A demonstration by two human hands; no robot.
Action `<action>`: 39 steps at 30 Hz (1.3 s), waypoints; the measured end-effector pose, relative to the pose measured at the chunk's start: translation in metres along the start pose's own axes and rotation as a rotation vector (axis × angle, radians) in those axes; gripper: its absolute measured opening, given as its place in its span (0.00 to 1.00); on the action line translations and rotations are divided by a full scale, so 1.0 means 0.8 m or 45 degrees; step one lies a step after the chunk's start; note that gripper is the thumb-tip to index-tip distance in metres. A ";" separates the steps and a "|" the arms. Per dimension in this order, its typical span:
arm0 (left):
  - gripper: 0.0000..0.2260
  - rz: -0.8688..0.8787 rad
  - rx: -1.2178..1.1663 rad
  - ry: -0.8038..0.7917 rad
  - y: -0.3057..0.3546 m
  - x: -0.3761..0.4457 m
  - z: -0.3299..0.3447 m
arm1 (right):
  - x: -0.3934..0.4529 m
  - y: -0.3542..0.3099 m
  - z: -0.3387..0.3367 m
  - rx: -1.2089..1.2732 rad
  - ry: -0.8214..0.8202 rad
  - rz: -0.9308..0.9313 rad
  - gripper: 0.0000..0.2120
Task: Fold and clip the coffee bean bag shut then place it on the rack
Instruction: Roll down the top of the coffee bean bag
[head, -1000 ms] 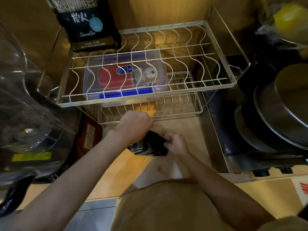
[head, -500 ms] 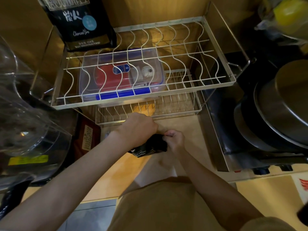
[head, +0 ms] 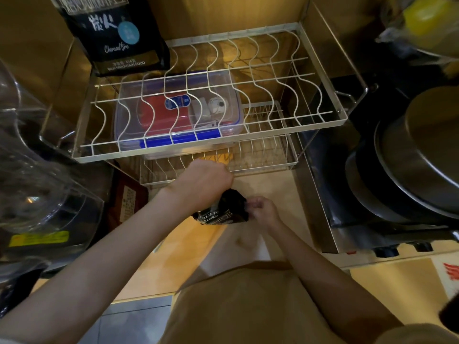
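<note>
Here, low over the desk (head: 260,184), both hands pinch a small black bag (head: 222,209): the left hand (head: 206,182) is curled over its top, the right hand (head: 260,207) nips its right edge. It looks soft, crinkly and light; best held at the folded top. Beyond stands the rack (head: 211,150).

Your black coffee bean bag (head: 221,211) sits crumpled over the counter, near the two-tier wire rack (head: 320,120).
</note>
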State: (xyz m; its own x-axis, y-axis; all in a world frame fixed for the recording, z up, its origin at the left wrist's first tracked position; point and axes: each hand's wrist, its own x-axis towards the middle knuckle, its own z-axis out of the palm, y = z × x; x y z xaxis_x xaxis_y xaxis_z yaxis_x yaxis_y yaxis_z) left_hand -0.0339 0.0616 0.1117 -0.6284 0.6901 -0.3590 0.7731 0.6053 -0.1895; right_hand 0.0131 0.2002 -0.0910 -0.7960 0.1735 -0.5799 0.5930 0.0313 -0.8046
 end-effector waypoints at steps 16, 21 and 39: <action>0.07 0.086 -0.152 0.048 0.000 0.000 0.002 | 0.008 0.015 -0.012 -0.167 0.229 -0.050 0.14; 0.07 0.055 -0.129 0.019 -0.006 -0.001 0.002 | 0.002 0.011 -0.014 -0.523 0.113 -0.107 0.06; 0.34 -0.439 -1.853 0.461 -0.005 -0.060 0.088 | -0.083 -0.108 -0.035 -0.192 -0.334 -0.520 0.18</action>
State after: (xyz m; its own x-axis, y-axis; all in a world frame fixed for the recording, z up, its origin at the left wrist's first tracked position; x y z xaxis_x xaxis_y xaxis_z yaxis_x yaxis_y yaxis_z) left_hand -0.0005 -0.0017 0.0656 -0.9064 0.3658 -0.2113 -0.0250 0.4529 0.8912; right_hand 0.0180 0.2135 0.0209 -0.9588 -0.1347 -0.2500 0.2226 0.1902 -0.9562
